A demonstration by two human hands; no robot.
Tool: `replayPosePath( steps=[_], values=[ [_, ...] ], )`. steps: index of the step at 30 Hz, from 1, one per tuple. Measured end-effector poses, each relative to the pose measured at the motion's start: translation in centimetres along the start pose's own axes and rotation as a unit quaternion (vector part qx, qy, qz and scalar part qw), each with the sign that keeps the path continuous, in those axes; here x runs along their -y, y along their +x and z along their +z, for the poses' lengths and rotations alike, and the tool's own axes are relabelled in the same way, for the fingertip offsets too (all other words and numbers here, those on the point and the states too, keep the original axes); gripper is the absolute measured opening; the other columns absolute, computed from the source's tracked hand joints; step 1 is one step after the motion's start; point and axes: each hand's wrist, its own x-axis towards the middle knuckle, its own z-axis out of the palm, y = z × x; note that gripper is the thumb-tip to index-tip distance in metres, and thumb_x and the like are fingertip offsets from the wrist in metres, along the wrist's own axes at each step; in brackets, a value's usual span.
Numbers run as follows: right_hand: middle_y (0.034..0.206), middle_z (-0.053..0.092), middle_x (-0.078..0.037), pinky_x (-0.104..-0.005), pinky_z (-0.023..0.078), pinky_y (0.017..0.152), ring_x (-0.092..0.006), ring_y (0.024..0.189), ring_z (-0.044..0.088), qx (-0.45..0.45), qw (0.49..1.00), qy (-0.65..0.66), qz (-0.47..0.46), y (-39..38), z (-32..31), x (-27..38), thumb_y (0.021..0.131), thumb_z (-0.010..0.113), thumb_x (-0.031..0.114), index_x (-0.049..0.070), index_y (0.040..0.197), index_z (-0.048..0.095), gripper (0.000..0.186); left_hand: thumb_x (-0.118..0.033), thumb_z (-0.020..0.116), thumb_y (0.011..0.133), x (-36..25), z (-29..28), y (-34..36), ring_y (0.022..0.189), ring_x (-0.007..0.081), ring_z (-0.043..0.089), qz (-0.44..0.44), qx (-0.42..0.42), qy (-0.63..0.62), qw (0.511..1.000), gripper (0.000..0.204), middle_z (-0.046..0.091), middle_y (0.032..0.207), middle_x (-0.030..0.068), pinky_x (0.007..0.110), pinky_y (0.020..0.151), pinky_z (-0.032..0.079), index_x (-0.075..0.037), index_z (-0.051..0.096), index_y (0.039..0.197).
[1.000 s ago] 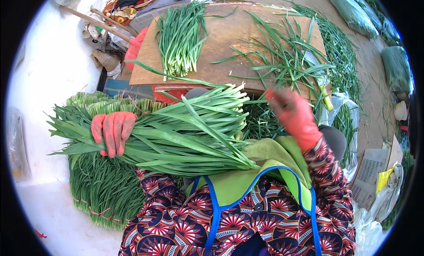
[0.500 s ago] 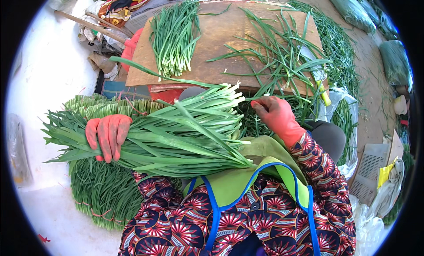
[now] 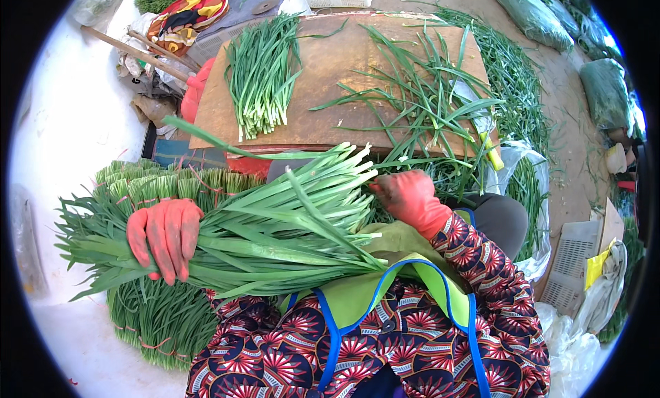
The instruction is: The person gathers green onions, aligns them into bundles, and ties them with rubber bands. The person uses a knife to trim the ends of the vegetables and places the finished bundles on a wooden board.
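A thick bunch of garlic chives [image 3: 289,223] lies across my lap, leaf tips to the left and pale stem ends to the right. My left hand [image 3: 165,240], in a stained red-orange glove, is wrapped over its leafy end. Beside the stem ends is my right hand [image 3: 407,197], gloved alike, with its fingers curled closed. Whatever sits between those fingers is hidden. One long leaf sticks out of the bunch toward the upper left.
Ahead stands a wooden board [image 3: 326,82] bearing a smaller chive bundle [image 3: 263,75] and loose scattered leaves [image 3: 426,95]. Tied bundles [image 3: 158,315] are stacked at my left. Leaves are heaped [image 3: 515,75] right of the board. Plastic crates [image 3: 576,257] and filled bags [image 3: 605,92] line the right side.
My right hand has moved left and down to the stem ends, its fingers now curled in. The left hand keeps its hold on the bunch. The whole view has shifted slightly.
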Motion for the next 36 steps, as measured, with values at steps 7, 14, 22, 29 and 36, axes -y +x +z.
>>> replayPosePath(
  steps=[7, 14, 22, 29, 36],
  values=[
    [0.077, 0.067, -0.013, -0.0409, 0.052, 0.064, -0.0310, 0.072, 0.067, 0.083, 0.978, -0.029, 0.187, -1.0, -2.2, -4.1, 0.089, 0.057, 0.031, 0.005, 0.097, 0.065, 0.028, -0.004, 0.067, 0.081, -0.5, 0.7, 1.5, 0.079, 0.0248, 0.069, -0.070, 0.012, 0.005, 0.997, 0.024, 0.071, 0.086, 0.0154, 0.033, 0.077, 0.054, -0.002, 0.053, 0.101],
    [0.113, 0.062, -0.018, -0.0419, 0.045, 0.091, -0.0337, 0.106, 0.057, -0.141, 0.927, 0.347, -0.020, 1.0, -9.4, 0.7, 0.081, 0.070, 0.034, 0.008, 0.127, 0.056, 0.054, -0.002, 0.066, 0.079, -0.2, 1.1, 3.8, 0.086, 0.0290, 0.068, -0.136, 0.029, -0.017, 0.990, 0.018, 0.069, 0.093, 0.0202, 0.037, 0.080, 0.055, 0.001, 0.057, 0.095],
    [0.081, 0.065, -0.014, -0.0435, 0.049, 0.070, -0.0346, 0.080, 0.062, -0.249, 0.943, 0.214, -0.063, 5.6, -6.3, -0.6, 0.081, 0.066, 0.022, 0.007, 0.087, 0.067, 0.016, -0.006, 0.060, 0.084, 0.6, 2.0, 6.6, 0.087, 0.0340, 0.067, -0.161, 0.037, -0.023, 0.986, 0.013, 0.066, 0.094, 0.0260, 0.044, 0.079, 0.056, 0.004, 0.057, 0.092],
    [0.077, 0.066, -0.017, -0.0409, 0.051, 0.066, -0.0358, 0.073, 0.064, -0.252, 0.947, 0.122, 0.160, 4.8, -5.0, -7.1, 0.083, 0.066, 0.030, 0.003, 0.092, 0.069, 0.029, -0.007, 0.061, 0.083, 0.8, 2.3, 5.7, 0.086, 0.0351, 0.067, -0.149, 0.052, -0.036, 0.987, 0.014, 0.065, 0.093, 0.0264, 0.045, 0.080, 0.056, 0.004, 0.057, 0.091],
    [0.089, 0.069, -0.014, -0.0346, 0.051, 0.075, -0.0263, 0.082, 0.067, -0.233, 0.932, 0.277, -0.024, 1.5, -10.9, 1.0, 0.087, 0.065, 0.024, 0.002, 0.105, 0.067, 0.029, -0.007, 0.061, 0.083, 0.1, 2.1, 5.8, 0.086, 0.0316, 0.068, -0.164, 0.043, -0.017, 0.985, 0.014, 0.067, 0.094, 0.0231, 0.042, 0.080, 0.056, 0.003, 0.058, 0.093]
  ],
)
